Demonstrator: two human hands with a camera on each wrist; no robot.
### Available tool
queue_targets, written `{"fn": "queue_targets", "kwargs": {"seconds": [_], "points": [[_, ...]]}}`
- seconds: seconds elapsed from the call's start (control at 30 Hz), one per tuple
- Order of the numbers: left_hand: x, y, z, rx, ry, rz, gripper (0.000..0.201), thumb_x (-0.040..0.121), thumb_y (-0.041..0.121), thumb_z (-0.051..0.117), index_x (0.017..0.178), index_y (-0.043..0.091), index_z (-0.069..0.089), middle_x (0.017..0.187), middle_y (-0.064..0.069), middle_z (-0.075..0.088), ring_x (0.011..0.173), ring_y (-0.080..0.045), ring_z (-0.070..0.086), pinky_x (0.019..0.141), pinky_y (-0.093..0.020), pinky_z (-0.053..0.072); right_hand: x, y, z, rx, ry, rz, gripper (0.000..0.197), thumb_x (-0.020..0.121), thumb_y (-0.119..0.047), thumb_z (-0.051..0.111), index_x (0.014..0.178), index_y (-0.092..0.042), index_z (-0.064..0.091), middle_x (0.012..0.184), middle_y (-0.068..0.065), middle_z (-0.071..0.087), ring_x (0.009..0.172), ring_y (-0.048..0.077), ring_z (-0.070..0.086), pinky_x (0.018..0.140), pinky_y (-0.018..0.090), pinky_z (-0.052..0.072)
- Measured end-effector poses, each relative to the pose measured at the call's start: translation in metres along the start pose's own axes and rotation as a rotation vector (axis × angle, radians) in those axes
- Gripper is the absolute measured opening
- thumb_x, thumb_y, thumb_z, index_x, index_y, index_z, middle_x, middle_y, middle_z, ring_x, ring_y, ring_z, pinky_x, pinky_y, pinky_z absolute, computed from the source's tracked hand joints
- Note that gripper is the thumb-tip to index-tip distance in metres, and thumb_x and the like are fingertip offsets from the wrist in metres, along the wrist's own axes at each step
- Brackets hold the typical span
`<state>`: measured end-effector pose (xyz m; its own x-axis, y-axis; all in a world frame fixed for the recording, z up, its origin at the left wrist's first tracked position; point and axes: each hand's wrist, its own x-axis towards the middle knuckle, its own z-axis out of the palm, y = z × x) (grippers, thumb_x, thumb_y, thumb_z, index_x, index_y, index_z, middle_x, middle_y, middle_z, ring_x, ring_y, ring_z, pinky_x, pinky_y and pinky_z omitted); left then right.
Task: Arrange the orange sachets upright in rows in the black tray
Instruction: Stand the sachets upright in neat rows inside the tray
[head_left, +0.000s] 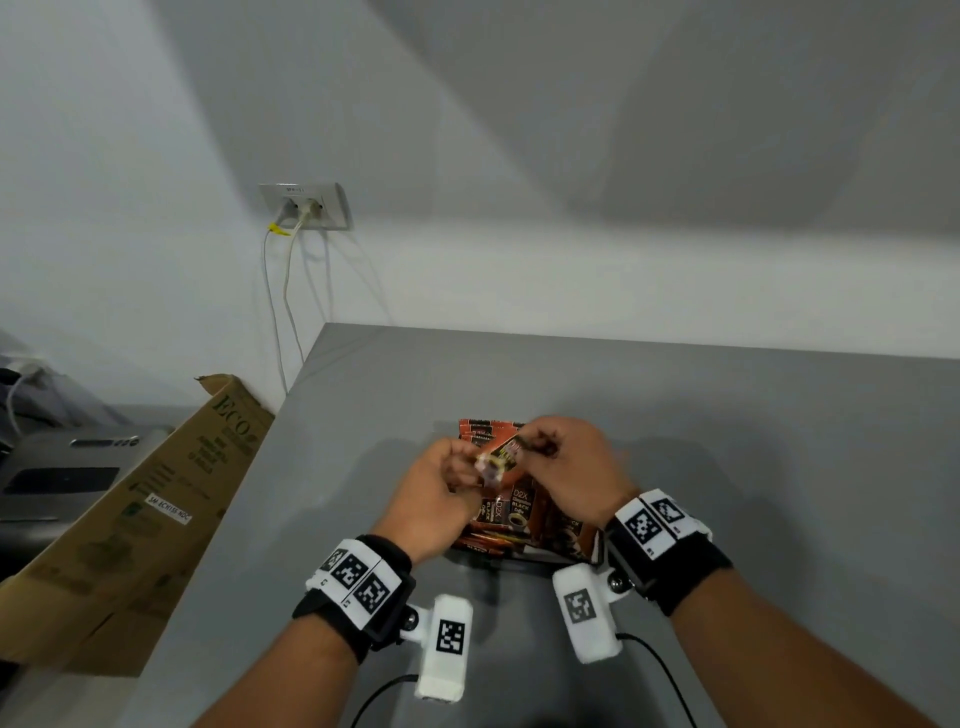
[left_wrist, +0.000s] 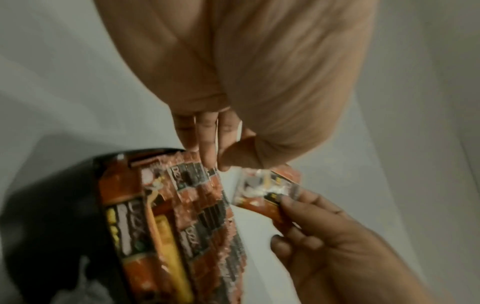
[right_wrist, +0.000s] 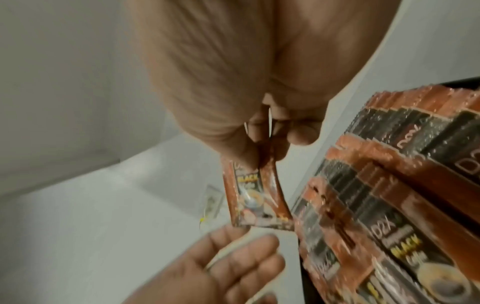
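One sachet (right_wrist: 255, 197) pinched by right hand (right_wrist: 259, 102) above tray (left_wrist: 52, 205).

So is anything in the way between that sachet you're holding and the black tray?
Nothing visible blocks it. The right hand pinches the orange sachet just above the black tray. The tray already holds packed rows of sachets, so it must slip into whatever gap is left among them.
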<state>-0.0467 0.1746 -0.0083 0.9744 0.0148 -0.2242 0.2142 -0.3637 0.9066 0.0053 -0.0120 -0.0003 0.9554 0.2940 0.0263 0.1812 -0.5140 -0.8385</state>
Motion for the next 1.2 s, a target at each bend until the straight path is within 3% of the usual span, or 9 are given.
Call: {"fn": "queue_targets", "kwargs": {"seconds": [0.07, 0.2, 0.5, 0.7, 0.9, 1.03, 1.13, 1.2], "points": [[0.001, 0.0, -0.004, 0.183, -0.014, 0.015, 0.045, 0.083, -0.004, 0.06, 0.113, 0.028, 0.052, 0.112, 0.011, 0.062, 0.101, -0.006, 0.06, 0.071, -0.01, 0.047, 0.003, 0.007, -0.011, -0.034, 0.131, 0.064, 0.011, 0.089, -0.016, 0.07, 0.086, -0.026, 0.072, 0.081, -0.013, 0.074, 0.073, -0.001, 0.067, 0.069, 0.023, 0.055], [0.004, -0.005, -0.001, 0.517, -0.11, 0.055, 0.044, 0.081, 0.01, 0.056, 0.117, 0.033, 0.045, 0.12, 0.008, 0.057, 0.114, -0.014, 0.047, 0.099, -0.035, 0.041, 0.001, 0.019, -0.025, -0.098, 0.173, 0.122, 0.013, 0.088, -0.015, 0.068, 0.083, -0.026, 0.071, 0.079, -0.01, 0.075, 0.076, 0.006, 0.07, 0.07, 0.023, 0.055], [0.011, -0.005, 0.013, 0.726, -0.149, 0.128, 0.035, 0.081, 0.023, 0.049, 0.115, 0.03, 0.041, 0.108, 0.007, 0.058, 0.107, -0.018, 0.043, 0.096, -0.037, 0.033, -0.014, 0.031, -0.031, -0.055, 0.177, 0.166, 0.016, 0.087, -0.011, 0.066, 0.079, -0.024, 0.071, 0.075, -0.005, 0.075, 0.073, 0.013, 0.072, 0.072, 0.04, 0.061], [0.011, -0.006, 0.015, 0.777, -0.122, 0.166, 0.031, 0.083, 0.023, 0.049, 0.112, 0.031, 0.04, 0.101, 0.01, 0.052, 0.103, -0.017, 0.043, 0.094, -0.036, 0.031, -0.018, 0.036, -0.03, -0.017, 0.162, 0.18, 0.019, 0.087, -0.007, 0.066, 0.08, -0.025, 0.071, 0.075, -0.006, 0.075, 0.073, 0.011, 0.073, 0.073, 0.043, 0.062], [0.009, -0.006, 0.014, 0.778, -0.13, 0.164, 0.023, 0.083, 0.03, 0.047, 0.105, 0.031, 0.039, 0.101, 0.011, 0.056, 0.101, -0.016, 0.043, 0.094, -0.038, 0.032, -0.016, 0.033, -0.028, -0.064, 0.148, 0.161, 0.014, 0.088, -0.011, 0.067, 0.083, -0.023, 0.072, 0.078, -0.006, 0.074, 0.075, 0.011, 0.071, 0.072, 0.032, 0.06], [0.004, -0.005, 0.012, 0.819, -0.163, 0.161, 0.031, 0.079, 0.041, 0.05, 0.108, 0.031, 0.048, 0.103, 0.013, 0.057, 0.1, -0.013, 0.045, 0.095, -0.037, 0.031, -0.011, 0.025, -0.018, -0.081, 0.137, 0.114, 0.014, 0.088, -0.012, 0.071, 0.089, -0.026, 0.07, 0.079, -0.013, 0.072, 0.072, -0.003, 0.068, 0.065, 0.015, 0.053], [-0.002, -0.007, 0.009, 0.886, -0.195, 0.19, 0.031, 0.072, 0.048, 0.055, 0.096, 0.029, 0.062, 0.094, 0.015, 0.056, 0.094, -0.01, 0.05, 0.093, -0.034, 0.032, -0.004, 0.013, -0.005, -0.06, 0.057, 0.076, 0.016, 0.091, -0.008, 0.067, 0.092, -0.023, 0.062, 0.078, -0.012, 0.073, 0.068, -0.006, 0.068, 0.062, 0.018, 0.054], [-0.006, -0.012, 0.008, 0.894, -0.206, 0.193, 0.028, 0.07, 0.047, 0.059, 0.091, 0.028, 0.065, 0.094, 0.016, 0.057, 0.093, -0.008, 0.053, 0.095, -0.033, 0.034, 0.001, 0.005, 0.006, -0.152, -0.024, 0.045, 0.016, 0.093, -0.007, 0.062, 0.094, -0.023, 0.06, 0.084, -0.01, 0.071, 0.072, -0.003, 0.067, 0.063, 0.014, 0.051]]}}
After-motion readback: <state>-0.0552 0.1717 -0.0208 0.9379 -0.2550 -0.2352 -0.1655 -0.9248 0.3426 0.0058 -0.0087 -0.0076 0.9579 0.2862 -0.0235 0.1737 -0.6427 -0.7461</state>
